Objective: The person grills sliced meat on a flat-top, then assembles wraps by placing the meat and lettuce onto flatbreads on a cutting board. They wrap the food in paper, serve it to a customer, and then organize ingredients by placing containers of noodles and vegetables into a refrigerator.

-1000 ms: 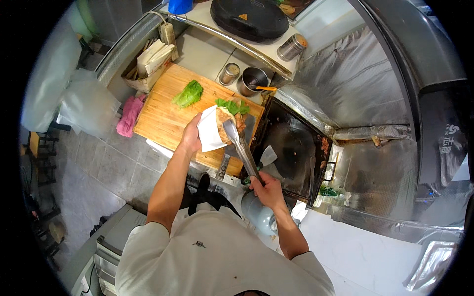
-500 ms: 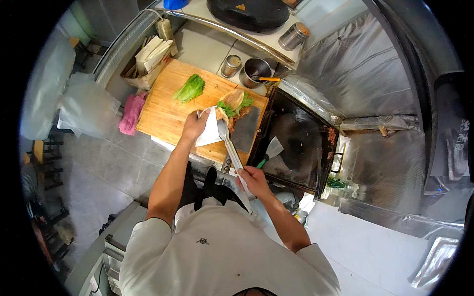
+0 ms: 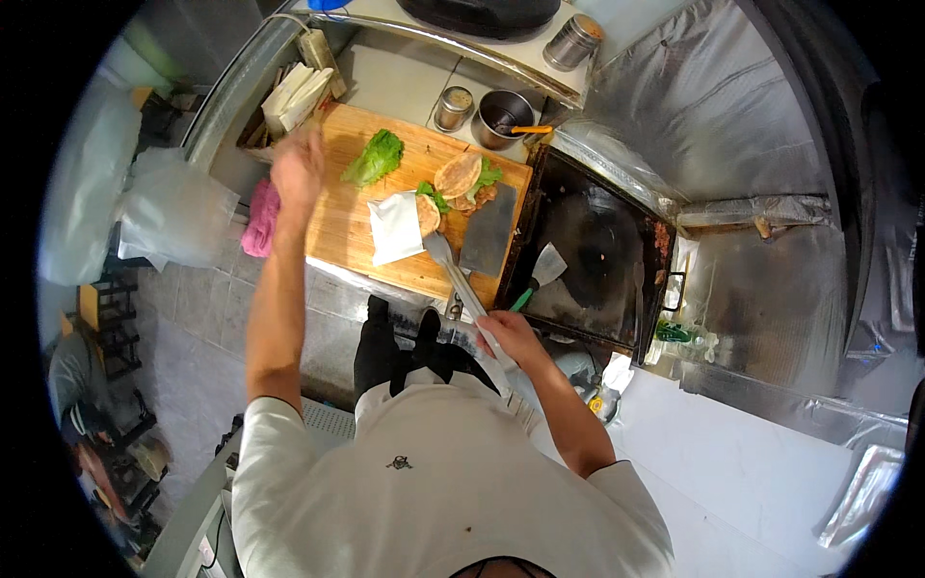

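Your left hand point(image 3: 299, 175) is a blur near the back left corner of the wooden board point(image 3: 333, 226), so I can't tell if it holds anything. The white paper point(image 3: 393, 231) lies near the front edge, a bun point(image 3: 428, 218) at its right side. Long tongs point(image 3: 466, 290) slant across that edge, tips pointing back and left, held in your right hand point(image 3: 511, 337).

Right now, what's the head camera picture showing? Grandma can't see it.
A person's right hand holds metal tongs against flatbread in a white wrapper on a wooden board. The left hand is near stacked white papers; a dark griddle sits right.
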`<control>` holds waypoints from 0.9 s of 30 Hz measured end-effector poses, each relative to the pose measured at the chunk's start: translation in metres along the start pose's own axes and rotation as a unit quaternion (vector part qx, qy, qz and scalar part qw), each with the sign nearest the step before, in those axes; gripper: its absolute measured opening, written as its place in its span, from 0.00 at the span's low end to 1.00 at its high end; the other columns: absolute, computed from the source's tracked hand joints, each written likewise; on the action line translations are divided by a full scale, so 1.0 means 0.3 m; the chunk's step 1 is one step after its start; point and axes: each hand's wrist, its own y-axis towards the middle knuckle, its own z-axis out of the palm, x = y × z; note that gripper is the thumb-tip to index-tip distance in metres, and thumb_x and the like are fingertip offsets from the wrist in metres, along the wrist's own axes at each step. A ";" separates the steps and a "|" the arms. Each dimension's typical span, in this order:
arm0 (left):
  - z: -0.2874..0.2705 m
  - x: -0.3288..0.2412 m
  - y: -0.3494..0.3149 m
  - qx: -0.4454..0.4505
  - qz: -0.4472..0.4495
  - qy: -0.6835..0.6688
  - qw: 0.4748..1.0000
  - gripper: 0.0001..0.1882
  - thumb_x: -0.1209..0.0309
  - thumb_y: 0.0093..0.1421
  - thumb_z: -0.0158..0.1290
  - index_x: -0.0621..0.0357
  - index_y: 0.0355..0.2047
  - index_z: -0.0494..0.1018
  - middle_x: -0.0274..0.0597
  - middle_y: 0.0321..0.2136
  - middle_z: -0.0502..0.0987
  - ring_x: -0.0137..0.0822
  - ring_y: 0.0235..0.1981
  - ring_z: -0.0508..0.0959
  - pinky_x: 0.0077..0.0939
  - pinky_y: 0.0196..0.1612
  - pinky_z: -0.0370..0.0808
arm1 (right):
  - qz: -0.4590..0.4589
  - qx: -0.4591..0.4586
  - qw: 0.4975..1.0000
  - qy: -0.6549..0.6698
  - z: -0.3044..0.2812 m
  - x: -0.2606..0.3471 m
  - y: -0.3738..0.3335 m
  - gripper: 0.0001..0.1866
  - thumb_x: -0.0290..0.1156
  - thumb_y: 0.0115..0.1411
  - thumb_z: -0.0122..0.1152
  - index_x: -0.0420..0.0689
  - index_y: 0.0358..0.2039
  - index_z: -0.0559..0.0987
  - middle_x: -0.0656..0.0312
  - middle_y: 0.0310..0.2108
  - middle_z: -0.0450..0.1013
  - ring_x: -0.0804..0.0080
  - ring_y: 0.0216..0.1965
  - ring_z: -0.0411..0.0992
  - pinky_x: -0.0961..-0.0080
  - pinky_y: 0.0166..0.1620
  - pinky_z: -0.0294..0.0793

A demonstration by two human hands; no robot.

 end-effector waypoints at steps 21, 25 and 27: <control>-0.137 0.045 0.217 -0.098 0.122 0.071 0.985 0.18 0.65 0.69 0.49 0.54 0.57 0.75 0.49 0.60 0.71 0.52 0.57 0.73 0.41 0.58 0.71 | -0.110 -0.506 0.724 -0.455 -0.295 -0.123 -0.057 0.31 0.52 0.60 0.61 0.36 0.51 0.77 0.40 0.47 0.74 0.43 0.50 0.72 0.52 0.51 0.73; -0.135 -0.023 0.203 -0.116 0.146 0.022 0.982 0.18 0.69 0.65 0.54 0.57 0.55 0.76 0.50 0.58 0.73 0.53 0.56 0.73 0.41 0.57 0.72 | -0.251 -0.450 0.768 -0.380 -0.262 -0.030 -0.035 0.28 0.44 0.61 0.64 0.34 0.53 0.75 0.40 0.47 0.73 0.42 0.49 0.72 0.54 0.51 0.72; -0.111 -0.025 0.230 -0.085 0.094 0.053 0.991 0.16 0.69 0.63 0.55 0.57 0.51 0.77 0.49 0.51 0.77 0.51 0.53 0.75 0.42 0.55 0.72 | -0.269 -0.411 0.793 -0.361 -0.220 0.020 -0.005 0.26 0.41 0.62 0.63 0.34 0.53 0.75 0.40 0.47 0.74 0.42 0.49 0.72 0.54 0.52 0.72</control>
